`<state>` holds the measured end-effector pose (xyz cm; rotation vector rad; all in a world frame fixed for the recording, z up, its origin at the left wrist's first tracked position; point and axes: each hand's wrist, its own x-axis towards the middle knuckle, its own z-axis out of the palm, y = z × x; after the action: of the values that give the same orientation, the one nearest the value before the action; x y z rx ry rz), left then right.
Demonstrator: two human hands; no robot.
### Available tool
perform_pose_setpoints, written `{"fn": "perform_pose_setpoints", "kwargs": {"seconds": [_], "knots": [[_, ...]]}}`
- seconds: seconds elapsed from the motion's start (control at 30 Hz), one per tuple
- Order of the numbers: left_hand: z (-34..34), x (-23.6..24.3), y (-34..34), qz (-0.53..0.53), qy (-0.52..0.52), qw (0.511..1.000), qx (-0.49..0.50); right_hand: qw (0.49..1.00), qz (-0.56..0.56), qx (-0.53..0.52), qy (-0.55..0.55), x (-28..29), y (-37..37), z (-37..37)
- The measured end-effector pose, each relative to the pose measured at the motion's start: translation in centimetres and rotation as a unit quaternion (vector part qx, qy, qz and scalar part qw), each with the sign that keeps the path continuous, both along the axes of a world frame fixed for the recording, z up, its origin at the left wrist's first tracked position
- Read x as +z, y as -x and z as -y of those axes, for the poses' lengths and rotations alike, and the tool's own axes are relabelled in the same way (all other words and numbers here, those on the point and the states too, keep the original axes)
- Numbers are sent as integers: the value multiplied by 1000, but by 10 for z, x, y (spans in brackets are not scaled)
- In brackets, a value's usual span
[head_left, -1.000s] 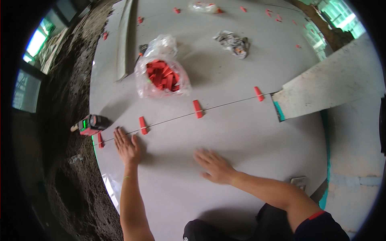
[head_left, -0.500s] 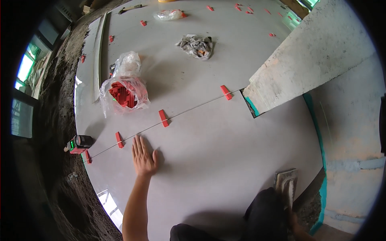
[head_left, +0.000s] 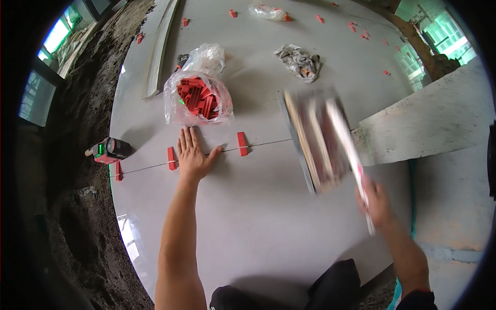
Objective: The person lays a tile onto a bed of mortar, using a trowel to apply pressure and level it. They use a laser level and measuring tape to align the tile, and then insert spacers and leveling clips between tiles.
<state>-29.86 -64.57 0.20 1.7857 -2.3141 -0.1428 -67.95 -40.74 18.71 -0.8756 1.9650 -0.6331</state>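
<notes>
My left hand (head_left: 195,159) lies flat on the large grey floor tiles (head_left: 248,206), fingers spread, across the thin joint between them. On either side of it, a red tile wedge (head_left: 172,158) and another red wedge (head_left: 242,143) sit in clips on that joint. In my right hand (head_left: 377,201) is the light handle of a hand float (head_left: 320,139), a flat rectangular tool smeared by motion. It hangs tilted above the joint, near the pale concrete pillar (head_left: 429,119). Just beyond my left fingertips stands an open clear plastic bag (head_left: 173,106) full of red wedges (head_left: 196,95).
A red and black laser level (head_left: 111,150) with a green light stands at the left tile edge, beside rough dark ground (head_left: 77,155). Farther off lie a crumpled grey rag (head_left: 299,61), a small plastic bag (head_left: 268,12), a long metal profile (head_left: 161,51) and several scattered wedges.
The float has come up from beside my right knee and swung forward over the tiles in my right hand. My left hand has shifted forward onto the joint, and the view has turned.
</notes>
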Motion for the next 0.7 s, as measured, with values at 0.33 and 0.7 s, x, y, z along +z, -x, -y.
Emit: {"fn": "perform_pose_setpoints", "kwargs": {"seconds": [0.33,0.7], "knots": [[13,3,-4,16,-93,995,18,984,-101,78,-122,-73,-79,227],[8,-2,-1,3,-83,996,42,972,-201,76,93,-84,-85,205]]}}
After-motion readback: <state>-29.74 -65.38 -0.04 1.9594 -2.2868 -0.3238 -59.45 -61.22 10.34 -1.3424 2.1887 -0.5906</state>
